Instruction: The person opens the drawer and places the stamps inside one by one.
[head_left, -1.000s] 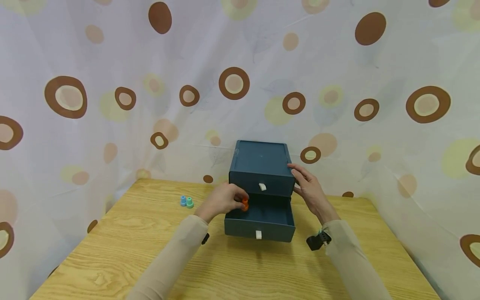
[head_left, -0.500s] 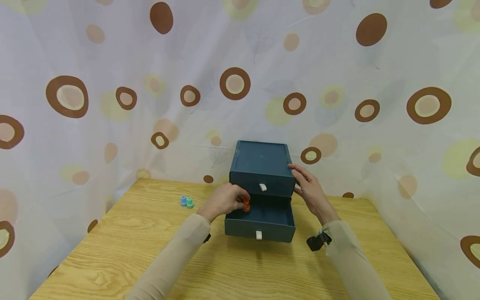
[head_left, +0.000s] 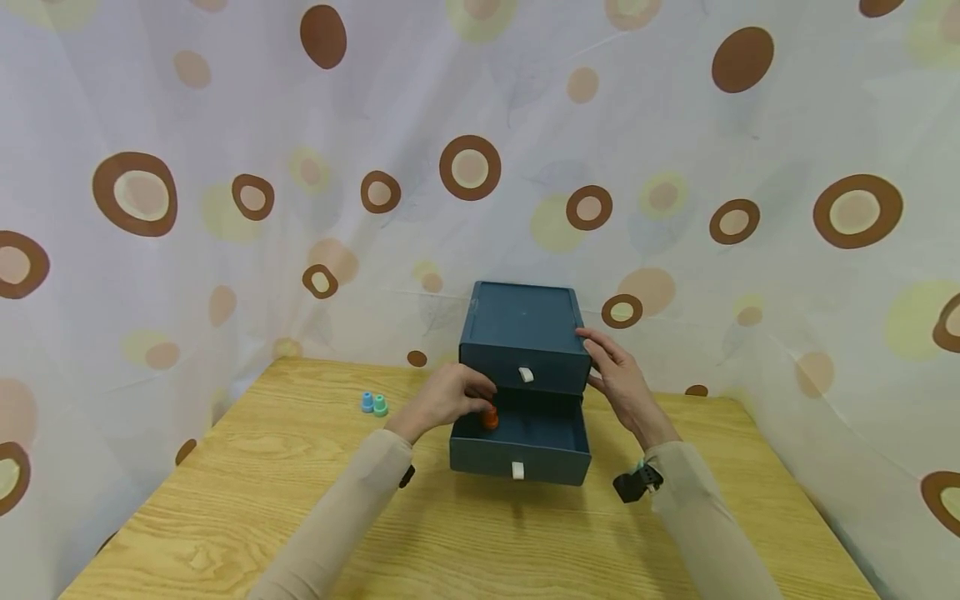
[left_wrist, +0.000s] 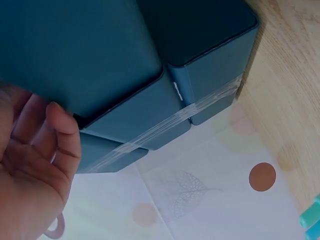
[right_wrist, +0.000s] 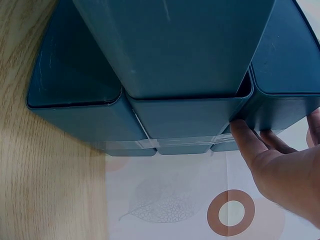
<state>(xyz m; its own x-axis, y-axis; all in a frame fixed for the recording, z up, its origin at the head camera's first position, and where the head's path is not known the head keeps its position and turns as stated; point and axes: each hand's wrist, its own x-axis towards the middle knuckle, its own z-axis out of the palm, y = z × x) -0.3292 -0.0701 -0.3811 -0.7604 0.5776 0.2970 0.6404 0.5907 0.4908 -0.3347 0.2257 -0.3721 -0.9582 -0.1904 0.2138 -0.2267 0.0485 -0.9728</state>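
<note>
Near the far edge of the wooden table [head_left: 225, 500], dark blue cabinet [head_left: 523, 318], three tiers high, clear tape [left_wrist: 165, 122] running across its side. Middle drawer [head_left: 536, 432] was pulled out, its white tab [head_left: 517, 471] facing the person. Orange piece [head_left: 490, 418] was inside, toward the drawer's left side, lower part visible.

Left hand [head_left: 448, 396] reached over the drawer's left wall, bent fingers and thumb right at the top of the orange piece. Could not tell whether they were pinching it or had let go; the thumb covered the top, and the left wrist view did not show the piece.

Right hand [head_left: 624, 383] rested against the cabinet's right side, fingers extended and loose, one tip at the top edge; nothing grasped.

Well to the left of the cabinet, a blue piece [head_left: 367, 402] and a green piece [head_left: 380, 406] stood upright on the table, side by side. Behind everything hung a pale curtain [head_left: 517, 100] with brown rings and spots. Both sleeves were beige.
</note>
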